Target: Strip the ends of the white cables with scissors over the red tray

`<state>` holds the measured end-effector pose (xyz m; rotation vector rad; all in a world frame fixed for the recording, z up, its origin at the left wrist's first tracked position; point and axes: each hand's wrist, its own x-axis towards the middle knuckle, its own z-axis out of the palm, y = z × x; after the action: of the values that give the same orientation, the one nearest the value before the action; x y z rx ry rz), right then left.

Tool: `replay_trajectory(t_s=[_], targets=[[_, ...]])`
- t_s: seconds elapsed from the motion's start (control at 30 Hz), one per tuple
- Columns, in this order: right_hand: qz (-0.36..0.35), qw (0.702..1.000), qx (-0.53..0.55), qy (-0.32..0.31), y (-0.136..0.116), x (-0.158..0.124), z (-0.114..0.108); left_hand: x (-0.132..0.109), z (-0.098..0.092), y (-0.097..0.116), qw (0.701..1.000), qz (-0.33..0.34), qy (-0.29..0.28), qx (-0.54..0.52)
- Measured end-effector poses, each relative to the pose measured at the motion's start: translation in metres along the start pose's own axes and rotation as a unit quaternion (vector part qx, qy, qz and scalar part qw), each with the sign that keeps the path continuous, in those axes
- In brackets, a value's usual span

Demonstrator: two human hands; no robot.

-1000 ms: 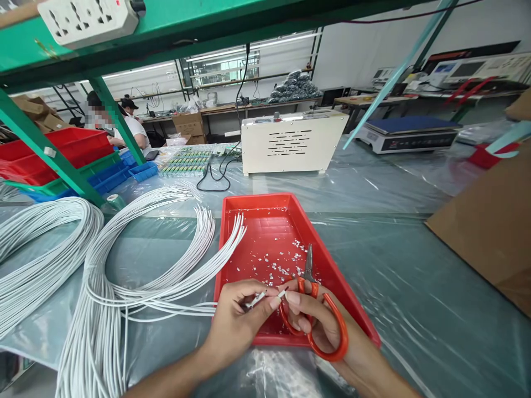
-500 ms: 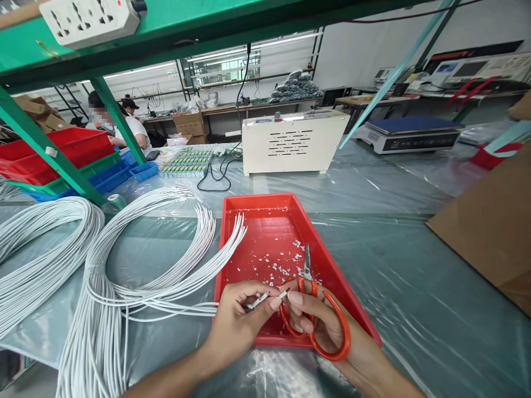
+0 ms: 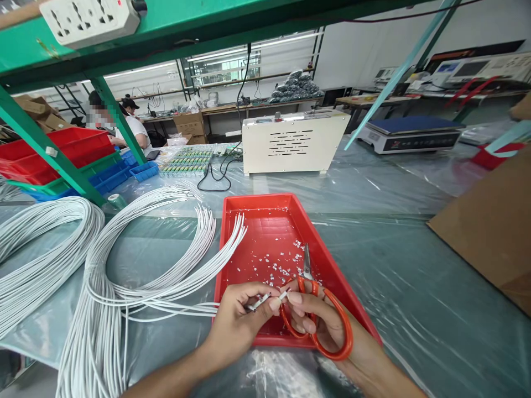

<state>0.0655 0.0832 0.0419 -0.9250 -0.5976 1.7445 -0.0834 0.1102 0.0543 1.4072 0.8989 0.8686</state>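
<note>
My left hand [image 3: 236,320] pinches the stripped end of a thin white wire [image 3: 262,301] over the near end of a red tray [image 3: 265,221]. My right hand [image 3: 321,326] has its fingers through the orange handles of a pair of scissors [image 3: 317,315]; the short metal blades point away over the tray, and my right fingertips touch the wire's tip. Small white and silver offcuts [image 3: 277,265] lie scattered in the tray. Coils of white wire [image 3: 124,260] lie left of the tray, their cut ends resting on its rim.
A white metal box [image 3: 290,141] with vents stands behind the tray. A brown cardboard sheet [image 3: 489,226] lies at right. Red, green and blue bins [image 3: 62,157] stack at far left under a green frame [image 3: 50,155]. A person [image 3: 133,124] sits far back. A scale [image 3: 409,132] is at right rear.
Hardly anything moved: my hands shifted slightly lower and kept pinching the wire end; the scissors stayed in my right hand.
</note>
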Motion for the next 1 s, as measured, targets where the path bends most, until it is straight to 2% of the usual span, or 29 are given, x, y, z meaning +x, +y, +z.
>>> replay_trajectory(t_s=[0.3, 0.4, 0.53, 0.67, 0.83, 0.9, 1.0], targets=[[-0.069, 0.985, -0.145, 0.057, -0.012, -0.003, 0.000, 0.001, -0.005, 0.007, 0.998, -0.021, -0.059, -0.006], [-0.062, 0.988, -0.132, 0.047, -0.012, -0.002, 0.001, 0.002, -0.008, 0.007, 0.995, -0.022, -0.092, -0.005], [-0.014, 0.997, -0.080, 0.015, -0.011, 0.000, 0.003, 0.001, -0.010, 0.007, 0.993, -0.020, -0.119, -0.013], [0.022, 0.999, -0.032, -0.026, -0.008, 0.002, -0.001, 0.001, -0.011, 0.010, 0.993, -0.010, -0.118, -0.009], [0.073, 0.996, -0.006, -0.048, -0.005, 0.004, -0.005, 0.002, -0.007, 0.010, 0.992, 0.008, -0.126, 0.006], [0.062, 0.997, -0.023, -0.035, -0.005, 0.004, -0.005, 0.002, -0.005, 0.009, 0.993, 0.011, -0.112, 0.019], [0.007, 0.997, -0.067, 0.033, -0.009, 0.004, -0.005, -0.001, -0.006, 0.008, 0.996, 0.018, -0.063, 0.054]])
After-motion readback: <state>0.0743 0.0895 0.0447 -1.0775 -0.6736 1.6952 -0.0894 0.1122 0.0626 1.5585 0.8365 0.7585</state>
